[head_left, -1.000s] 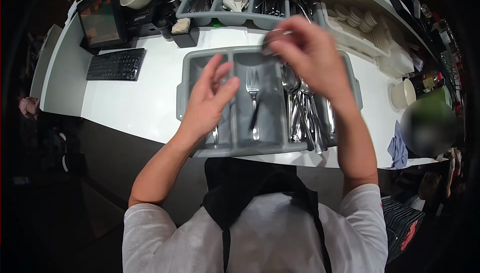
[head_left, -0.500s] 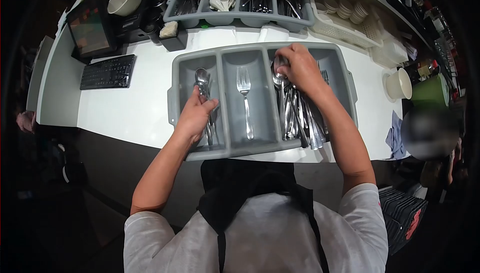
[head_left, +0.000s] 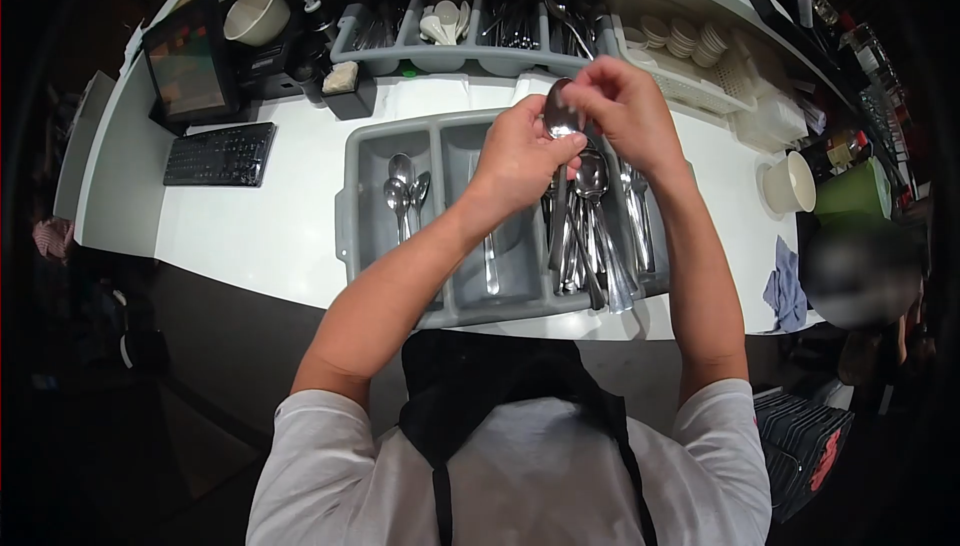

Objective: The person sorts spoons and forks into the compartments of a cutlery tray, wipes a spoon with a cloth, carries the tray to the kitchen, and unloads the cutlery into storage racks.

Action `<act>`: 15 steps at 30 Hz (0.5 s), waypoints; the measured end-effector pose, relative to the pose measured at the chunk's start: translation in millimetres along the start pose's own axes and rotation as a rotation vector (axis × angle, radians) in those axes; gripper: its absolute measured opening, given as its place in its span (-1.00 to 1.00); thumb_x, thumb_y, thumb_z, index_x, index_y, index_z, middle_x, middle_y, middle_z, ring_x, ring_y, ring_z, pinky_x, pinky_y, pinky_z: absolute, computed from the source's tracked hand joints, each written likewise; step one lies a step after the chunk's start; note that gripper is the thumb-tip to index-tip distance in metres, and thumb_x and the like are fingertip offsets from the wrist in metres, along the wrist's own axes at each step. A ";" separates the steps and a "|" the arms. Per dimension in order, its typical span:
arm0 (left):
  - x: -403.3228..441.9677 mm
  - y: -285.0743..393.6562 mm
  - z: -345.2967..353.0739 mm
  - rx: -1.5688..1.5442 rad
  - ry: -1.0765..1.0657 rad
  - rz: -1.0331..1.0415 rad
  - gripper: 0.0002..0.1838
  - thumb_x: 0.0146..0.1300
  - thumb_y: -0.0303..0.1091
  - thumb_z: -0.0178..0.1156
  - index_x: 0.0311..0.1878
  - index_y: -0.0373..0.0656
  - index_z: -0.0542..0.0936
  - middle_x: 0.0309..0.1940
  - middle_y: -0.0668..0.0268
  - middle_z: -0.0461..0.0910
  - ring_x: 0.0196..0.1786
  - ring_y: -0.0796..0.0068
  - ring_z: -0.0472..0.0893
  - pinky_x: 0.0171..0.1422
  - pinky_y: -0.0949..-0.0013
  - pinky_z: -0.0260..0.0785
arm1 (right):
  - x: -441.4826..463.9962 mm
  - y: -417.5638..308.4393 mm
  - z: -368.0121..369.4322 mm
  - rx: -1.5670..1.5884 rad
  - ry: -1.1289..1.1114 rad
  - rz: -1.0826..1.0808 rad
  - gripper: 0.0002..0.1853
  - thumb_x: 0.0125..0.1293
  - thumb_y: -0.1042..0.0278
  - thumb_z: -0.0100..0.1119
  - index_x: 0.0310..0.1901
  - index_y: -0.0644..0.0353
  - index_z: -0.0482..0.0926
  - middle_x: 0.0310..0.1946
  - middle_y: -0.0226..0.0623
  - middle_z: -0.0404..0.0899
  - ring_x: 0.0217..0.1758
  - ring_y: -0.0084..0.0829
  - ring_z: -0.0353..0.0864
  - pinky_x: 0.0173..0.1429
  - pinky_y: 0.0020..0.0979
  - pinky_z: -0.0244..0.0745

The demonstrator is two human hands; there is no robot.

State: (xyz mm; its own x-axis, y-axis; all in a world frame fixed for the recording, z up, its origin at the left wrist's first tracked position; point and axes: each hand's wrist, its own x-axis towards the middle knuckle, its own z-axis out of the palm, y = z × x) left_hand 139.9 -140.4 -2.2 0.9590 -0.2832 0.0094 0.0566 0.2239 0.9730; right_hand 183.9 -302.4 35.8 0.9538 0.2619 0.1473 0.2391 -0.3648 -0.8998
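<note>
A spoon [head_left: 563, 118] is raised above the grey cutlery tray [head_left: 395, 291], with its bowl up. My left hand [head_left: 515, 161] grips it, thumb near the lower part of the bowl. My right hand [head_left: 632, 116] is closed at the bowl's right side, fingertips on it and slightly blurred. Below my hands, a pile of mixed cutlery [head_left: 590, 236] with metal handles fills the tray's third compartment. Several spoons [head_left: 398, 194] lie in the left compartment. In the second one is a fork [head_left: 491, 261], its upper part hidden by my left hand and forearm.
Behind the tray stands another divided cutlery holder [head_left: 480, 58]. To the left are a keyboard [head_left: 218, 154], a screen [head_left: 190, 56] and a dark napkin box [head_left: 350, 96]. A white tub [head_left: 790, 184] and a blue cloth [head_left: 787, 286] sit at right, below a cream basket [head_left: 690, 81].
My left hand has left the spoons in the left compartment and moved right to the raised spoon. My right hand has lifted that spoon from the pile. The view has shifted slightly.
</note>
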 end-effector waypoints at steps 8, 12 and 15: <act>-7.3 -5.2 -9.5 -0.238 0.166 -0.072 -0.80 0.40 -0.37 0.20 -0.01 -0.24 0.50 -0.25 0.30 0.61 -0.29 0.57 0.64 -0.23 0.51 0.61 | -96.4 11.0 53.4 0.352 -0.291 0.365 -0.68 0.49 0.13 0.07 -0.33 0.21 0.55 -0.59 -0.47 0.52 -0.59 -0.67 0.43 -0.51 -0.57 0.29; -12.1 -7.3 -28.3 0.114 0.167 0.020 -0.80 0.39 -0.27 0.22 -0.13 -0.23 0.61 -0.40 0.44 0.61 -0.45 0.71 0.55 -0.38 0.60 0.44 | -108.0 2.7 56.9 0.276 -0.167 0.428 -0.60 0.48 0.11 0.05 -0.46 0.23 0.52 -0.72 -0.48 0.41 -0.64 -0.67 0.36 -0.52 -0.49 0.23; -16.0 1.0 -33.5 0.342 0.219 0.090 -0.77 0.38 -0.22 0.24 -0.20 -0.22 0.64 -0.52 0.46 0.58 -0.51 0.74 0.50 -0.45 0.55 0.32 | -111.9 -1.5 56.4 0.227 -0.152 0.432 -0.57 0.48 0.10 0.04 -0.47 0.25 0.52 -0.73 -0.48 0.40 -0.65 -0.67 0.35 -0.52 -0.49 0.22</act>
State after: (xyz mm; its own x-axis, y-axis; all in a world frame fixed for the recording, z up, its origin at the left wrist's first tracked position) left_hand 133.9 -104.4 -9.1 0.9945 -0.0629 0.0841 -0.0898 -0.0950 0.9914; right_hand 66.6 -280.7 -2.5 0.9156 0.2633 -0.3040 -0.2329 -0.2693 -0.9345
